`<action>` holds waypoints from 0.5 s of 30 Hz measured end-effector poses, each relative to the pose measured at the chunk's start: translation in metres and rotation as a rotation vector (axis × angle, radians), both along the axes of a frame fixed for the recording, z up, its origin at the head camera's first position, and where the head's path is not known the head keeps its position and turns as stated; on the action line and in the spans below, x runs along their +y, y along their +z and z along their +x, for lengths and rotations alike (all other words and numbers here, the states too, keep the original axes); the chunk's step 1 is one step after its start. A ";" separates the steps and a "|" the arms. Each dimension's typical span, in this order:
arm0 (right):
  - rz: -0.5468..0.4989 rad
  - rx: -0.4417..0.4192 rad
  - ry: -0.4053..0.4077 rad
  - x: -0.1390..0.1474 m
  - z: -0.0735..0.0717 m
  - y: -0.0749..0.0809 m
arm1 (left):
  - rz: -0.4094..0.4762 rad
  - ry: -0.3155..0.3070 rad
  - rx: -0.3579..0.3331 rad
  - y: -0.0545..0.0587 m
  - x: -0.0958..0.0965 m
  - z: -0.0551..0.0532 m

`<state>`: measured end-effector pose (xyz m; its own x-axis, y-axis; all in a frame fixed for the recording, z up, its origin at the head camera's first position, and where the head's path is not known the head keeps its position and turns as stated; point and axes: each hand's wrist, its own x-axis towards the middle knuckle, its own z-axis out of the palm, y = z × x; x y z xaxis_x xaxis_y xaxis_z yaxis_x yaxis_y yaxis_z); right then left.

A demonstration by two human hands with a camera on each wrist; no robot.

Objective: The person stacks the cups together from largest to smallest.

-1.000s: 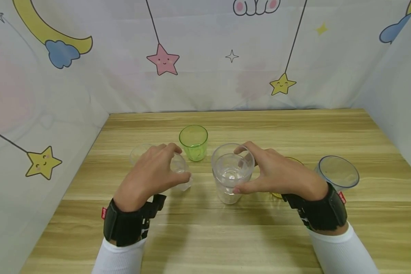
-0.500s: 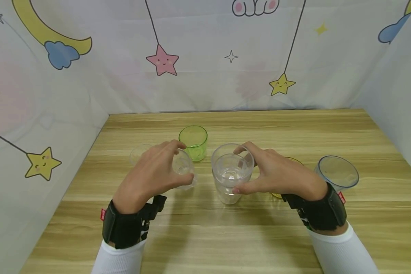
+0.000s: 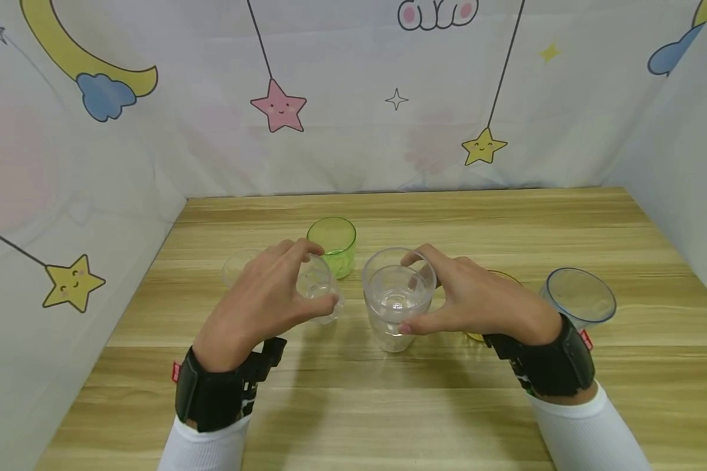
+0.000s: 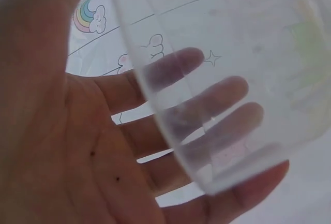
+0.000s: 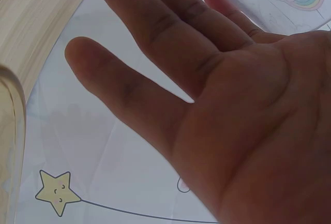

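Observation:
My left hand (image 3: pixel 259 307) holds a clear cup (image 3: pixel 317 280) between thumb and fingers, the cup tilted, just in front of the green cup. In the left wrist view, the fingers show through the wall of this clear cup (image 4: pixel 232 146). To the right, my right hand (image 3: pixel 477 297) grips two clear cups (image 3: pixel 391 330), one nested inside the other, with thumb and fingers around the upper part. Only a corner of a clear cup (image 5: pixel 289 6) appears in the right wrist view, beyond the fingers.
A green cup (image 3: pixel 336 252) stands behind the hands. At far left is another clear cup (image 3: pixel 234 265), partly behind the left hand. A yellow cup (image 3: pixel 474 336) is mostly hidden by the right hand, and a blue-rimmed cup (image 3: pixel 583 297) stands by the right wrist. Printed cloth walls enclose the table (image 3: pixel 353 418).
The clear cup in my left hand has shifted slightly right and away from me, its tilt changing. My right hand and the nested cups have stayed in place.

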<state>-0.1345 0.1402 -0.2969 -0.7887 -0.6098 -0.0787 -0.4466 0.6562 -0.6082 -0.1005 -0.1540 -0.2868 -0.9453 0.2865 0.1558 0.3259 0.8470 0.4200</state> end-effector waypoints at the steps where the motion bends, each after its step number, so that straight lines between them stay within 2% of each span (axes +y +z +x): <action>1: 0.000 -0.001 0.000 0.000 0.000 0.000 | -0.002 0.003 0.009 0.000 0.000 0.000; 15: -0.016 -0.003 0.000 0.000 0.001 0.000 | 0.030 -0.012 0.099 0.004 0.001 0.003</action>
